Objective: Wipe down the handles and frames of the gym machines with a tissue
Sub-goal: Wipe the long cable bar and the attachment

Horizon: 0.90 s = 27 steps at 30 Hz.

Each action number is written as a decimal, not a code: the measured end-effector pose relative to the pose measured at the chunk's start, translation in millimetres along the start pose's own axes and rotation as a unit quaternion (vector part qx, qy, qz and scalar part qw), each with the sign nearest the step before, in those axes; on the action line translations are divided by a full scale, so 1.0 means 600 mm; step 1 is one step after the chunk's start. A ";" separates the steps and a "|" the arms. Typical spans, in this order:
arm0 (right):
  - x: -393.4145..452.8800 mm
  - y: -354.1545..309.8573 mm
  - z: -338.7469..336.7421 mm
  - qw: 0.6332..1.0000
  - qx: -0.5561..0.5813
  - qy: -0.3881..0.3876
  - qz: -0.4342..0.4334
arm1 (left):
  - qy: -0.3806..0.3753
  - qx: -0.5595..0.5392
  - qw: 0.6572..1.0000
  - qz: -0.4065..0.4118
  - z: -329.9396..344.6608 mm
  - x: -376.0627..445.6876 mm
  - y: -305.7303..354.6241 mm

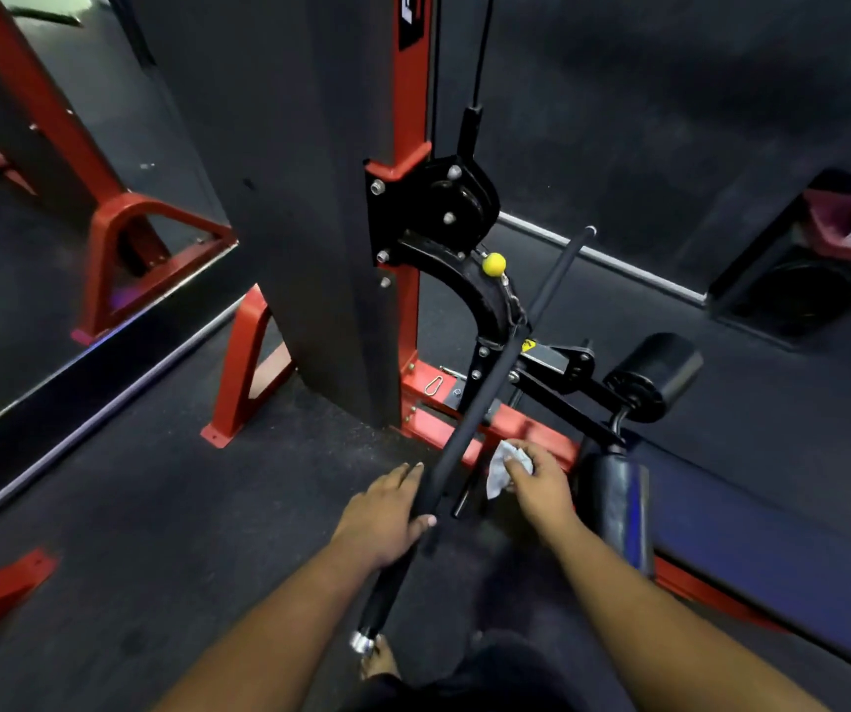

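Observation:
A long black straight bar handle (495,382) hangs by a chain from the cable pulley (456,197) of a red and black cable machine (408,110). Its near end has a chrome cap. My left hand (387,511) holds the bar near its lower part, thumb under it and fingers laid along its left side. Just right of the bar, my right hand (539,480) grips a crumpled white tissue (503,467). The tissue hangs over the red base frame (510,429), close to the bar but apart from it.
A wall mirror (53,197) runs along the left. Black foam roller pads (657,375) and a padded bench (752,531) lie to the right. A yellow ball stop (493,264) sits on the cable. A black speaker box (798,280) stands at far right. My foot shows below.

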State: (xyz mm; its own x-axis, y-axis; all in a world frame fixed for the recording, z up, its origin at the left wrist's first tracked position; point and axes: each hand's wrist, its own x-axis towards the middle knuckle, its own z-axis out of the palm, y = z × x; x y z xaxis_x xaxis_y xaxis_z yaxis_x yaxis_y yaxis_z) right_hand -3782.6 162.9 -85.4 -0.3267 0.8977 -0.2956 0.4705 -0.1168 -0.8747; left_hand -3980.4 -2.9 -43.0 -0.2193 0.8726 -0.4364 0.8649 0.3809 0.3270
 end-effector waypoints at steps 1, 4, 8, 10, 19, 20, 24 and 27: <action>0.021 -0.006 -0.002 1.000 -0.004 -0.005 0.000 | 0.004 0.010 1.000 0.004 -0.003 0.008 0.000; 0.103 -0.018 -0.008 0.999 -0.021 -0.043 -0.026 | 0.027 0.066 0.997 0.038 -0.010 0.045 0.006; 0.181 -0.075 -0.030 0.962 -0.239 -0.009 -0.134 | 0.038 0.059 0.997 0.037 -0.009 0.088 0.025; 0.245 -0.085 -0.040 0.917 -0.334 -0.006 -0.217 | 0.036 0.027 0.999 0.008 -0.002 0.108 0.039; 0.393 -0.043 -0.002 0.923 -0.306 -0.083 -0.219 | 0.048 0.081 0.996 0.007 0.042 0.165 0.075; 0.379 -0.032 0.005 0.929 -0.293 -0.086 -0.210 | 0.044 0.059 0.997 -0.020 0.046 0.166 0.081; 0.312 -0.010 0.025 0.903 -0.290 -0.162 -0.271 | 0.035 -0.089 0.983 -0.156 0.063 0.166 0.093; 0.293 -0.005 0.013 0.848 -0.285 -0.265 -0.361 | 0.022 -0.097 0.978 -0.181 0.076 0.156 0.102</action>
State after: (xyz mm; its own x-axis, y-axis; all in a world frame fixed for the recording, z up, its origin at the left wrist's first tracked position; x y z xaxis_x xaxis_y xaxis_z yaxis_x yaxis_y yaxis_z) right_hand -3847.8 318.1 -137.7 -0.9491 0.3141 -0.0255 0.2619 0.7412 -0.6181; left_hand -3927.3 88.3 -102.3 -0.5183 0.6806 -0.5179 0.6257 0.7146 0.3129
